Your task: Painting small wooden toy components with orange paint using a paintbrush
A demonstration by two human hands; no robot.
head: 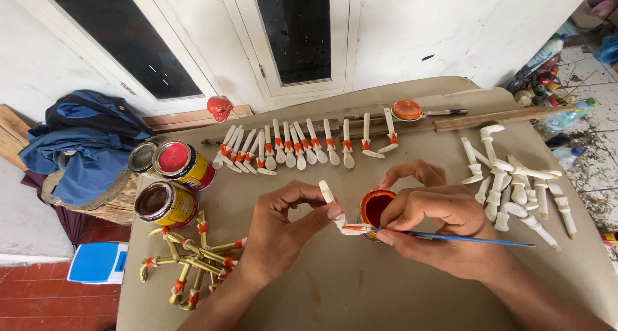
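Over the brown table [386, 292], left fingers [328, 212] pinch a white piece [331, 205]; right fingers [386, 236] grip a brush [463, 239]

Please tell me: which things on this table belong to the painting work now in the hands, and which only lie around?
In use:
left hand
white wooden piece
right hand
blue-handled brush
small pot of orange paint

Lying about:
row of painted white pieces
unpainted white pieces
yellow pieces
two paint tins
blue bag
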